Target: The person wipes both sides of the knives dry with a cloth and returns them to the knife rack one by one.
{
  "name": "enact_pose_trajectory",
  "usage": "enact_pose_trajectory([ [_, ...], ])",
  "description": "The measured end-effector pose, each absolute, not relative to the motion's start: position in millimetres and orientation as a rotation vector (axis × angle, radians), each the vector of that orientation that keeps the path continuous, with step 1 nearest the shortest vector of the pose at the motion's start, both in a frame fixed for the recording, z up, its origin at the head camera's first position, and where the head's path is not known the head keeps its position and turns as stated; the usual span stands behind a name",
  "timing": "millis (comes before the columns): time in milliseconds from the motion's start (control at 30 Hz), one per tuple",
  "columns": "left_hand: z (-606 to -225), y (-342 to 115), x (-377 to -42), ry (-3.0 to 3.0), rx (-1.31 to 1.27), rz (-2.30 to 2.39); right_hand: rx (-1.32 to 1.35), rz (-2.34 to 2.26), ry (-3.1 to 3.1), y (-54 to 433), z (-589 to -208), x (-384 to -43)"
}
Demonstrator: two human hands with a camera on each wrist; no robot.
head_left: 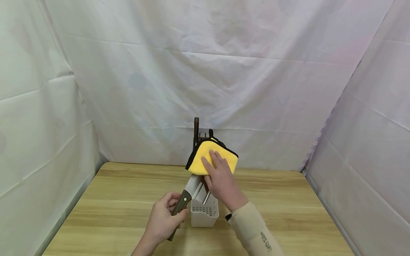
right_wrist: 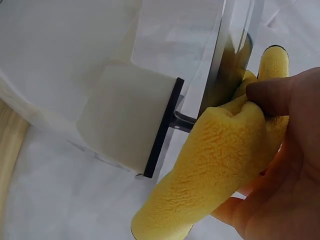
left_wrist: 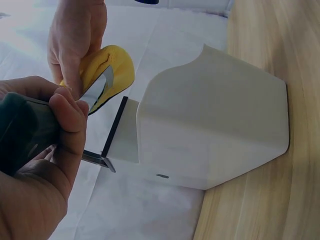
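Head view. Item 1: long knife with a flat metal blade and dark green handle [head_left: 184, 199], held above the pale wood-grain worktop [head_left: 288, 206]. Its long axis slants from the handle, near and to the left, to the blade, farther off and to the right. The left hand [head_left: 163, 217] is nearer the handle end and grips it. Item 2: yellow plush cloth with black edging [head_left: 203, 151], lying over the far part of the blade. The right hand [head_left: 221, 179] lies on it, fingers spread over the top. Item 3: white perforated plastic basket [head_left: 205, 220], on the worktop, below and right of the handle. Behind it all stands 1 dark upright rod [head_left: 196, 128] (its lower end is hidden by the cloth).

Left wrist view. Fingers of the left hand curled round the handle; the blade leads away from them to the cloth. A pale, black-edged panel [left_wrist: 125, 142] projects past the basket rim.

Right wrist view. The cloth is pinched between thumb and fingers and bunched against the blade, with the panel just beside. The relation that likely governs the next motion: cloth lying across the blade, the 2 hands at opposite ends of the knife.
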State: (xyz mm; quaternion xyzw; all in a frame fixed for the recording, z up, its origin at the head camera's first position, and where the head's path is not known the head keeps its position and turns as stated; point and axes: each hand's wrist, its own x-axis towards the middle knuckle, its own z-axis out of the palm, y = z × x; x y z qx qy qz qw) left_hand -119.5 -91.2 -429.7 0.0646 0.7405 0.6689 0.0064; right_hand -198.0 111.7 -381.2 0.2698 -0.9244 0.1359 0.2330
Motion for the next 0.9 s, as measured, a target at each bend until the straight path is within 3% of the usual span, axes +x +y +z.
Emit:
enact_pose_trajectory([
  [533,-436,-99,-120,2.055,0.424,2.153,0.73,0.442,-2.494,117,-384,-202],
  [900,-434,-103,-123,1.995,0.375,2.167,0.806,0.442,-2.532,105,-388,-189],
])
